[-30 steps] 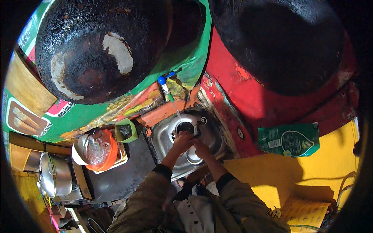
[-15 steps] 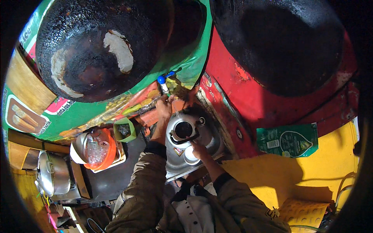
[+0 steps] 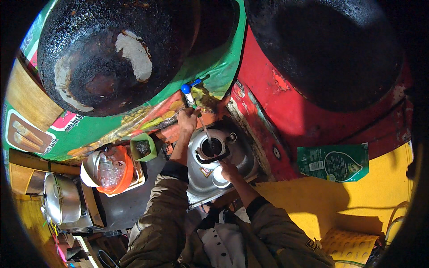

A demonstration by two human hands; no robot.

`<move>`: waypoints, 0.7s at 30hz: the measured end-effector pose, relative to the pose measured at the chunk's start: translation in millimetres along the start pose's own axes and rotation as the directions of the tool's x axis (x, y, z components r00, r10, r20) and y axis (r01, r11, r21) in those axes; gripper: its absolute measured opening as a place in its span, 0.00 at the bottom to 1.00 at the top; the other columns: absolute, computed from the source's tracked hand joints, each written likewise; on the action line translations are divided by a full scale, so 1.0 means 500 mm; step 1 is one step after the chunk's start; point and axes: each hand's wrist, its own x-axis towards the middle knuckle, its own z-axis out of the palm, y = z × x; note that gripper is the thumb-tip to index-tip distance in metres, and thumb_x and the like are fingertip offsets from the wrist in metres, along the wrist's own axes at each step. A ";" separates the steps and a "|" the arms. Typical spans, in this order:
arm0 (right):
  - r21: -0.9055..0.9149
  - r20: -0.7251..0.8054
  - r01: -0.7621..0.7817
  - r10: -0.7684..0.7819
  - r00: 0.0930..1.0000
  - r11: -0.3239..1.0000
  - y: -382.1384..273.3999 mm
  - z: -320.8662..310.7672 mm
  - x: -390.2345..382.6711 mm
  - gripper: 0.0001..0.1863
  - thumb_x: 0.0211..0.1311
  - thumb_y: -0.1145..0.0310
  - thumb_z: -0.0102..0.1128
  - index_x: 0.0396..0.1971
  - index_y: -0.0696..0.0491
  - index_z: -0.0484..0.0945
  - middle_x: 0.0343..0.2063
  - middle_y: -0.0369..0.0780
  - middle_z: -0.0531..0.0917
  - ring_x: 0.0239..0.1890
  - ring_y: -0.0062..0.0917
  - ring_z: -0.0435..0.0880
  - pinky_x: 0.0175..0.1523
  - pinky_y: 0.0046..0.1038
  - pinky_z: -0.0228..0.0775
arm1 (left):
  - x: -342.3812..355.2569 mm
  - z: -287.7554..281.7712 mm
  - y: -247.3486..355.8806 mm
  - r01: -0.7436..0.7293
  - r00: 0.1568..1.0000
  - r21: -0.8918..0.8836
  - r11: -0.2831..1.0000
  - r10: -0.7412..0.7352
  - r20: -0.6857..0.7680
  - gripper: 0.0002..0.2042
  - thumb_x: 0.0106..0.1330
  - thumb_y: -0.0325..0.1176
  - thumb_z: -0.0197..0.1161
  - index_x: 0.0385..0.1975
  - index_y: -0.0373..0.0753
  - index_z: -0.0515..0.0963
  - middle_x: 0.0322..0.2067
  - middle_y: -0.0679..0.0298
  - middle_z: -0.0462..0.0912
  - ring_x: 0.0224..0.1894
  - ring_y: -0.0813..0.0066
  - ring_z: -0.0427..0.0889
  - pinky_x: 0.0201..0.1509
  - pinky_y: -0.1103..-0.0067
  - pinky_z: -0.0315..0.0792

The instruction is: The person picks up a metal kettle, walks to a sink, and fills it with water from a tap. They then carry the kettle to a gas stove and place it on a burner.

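Observation:
A silver kettle (image 3: 195, 145) with its top uncovered stands in the metal sink (image 3: 245, 167). From the blue-handled tap (image 3: 186, 89) a stream of water runs down into the kettle's opening. My left hand (image 3: 187, 119) is at the tap's mouth, its fingers curled round the spout end. My right hand (image 3: 229, 171) grips the black kettle handle (image 3: 214, 158) at its right end. A white round item (image 3: 219, 177), a cup or a lid, sits partly under my right hand; whether the hand touches it is hidden.
Left of the sink are a green square container (image 3: 152, 145) and an orange basin (image 3: 129, 172) of clear glasses. A silver pot (image 3: 65, 201) stands farther left. Two big blackened woks (image 3: 103, 53) hang over the far side. A green pouch (image 3: 333, 163) lies at right.
A clear stream of water now falls into the kettle. The tap's blue lever looks turned slightly. My left hand has shifted a little left, and my right hand stays at the handle.

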 end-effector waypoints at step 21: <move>-0.092 0.051 -0.009 0.014 0.999 0.996 -0.020 -0.040 -0.012 0.39 0.54 0.75 0.54 0.69 0.37 0.61 0.62 0.44 0.69 0.50 0.45 0.80 0.50 0.44 0.76 | -0.011 0.020 0.030 0.107 0.978 0.105 0.989 -0.085 -0.188 0.16 0.61 0.45 0.66 0.28 0.36 0.86 0.21 0.52 0.84 0.28 0.55 0.85 0.40 0.64 0.75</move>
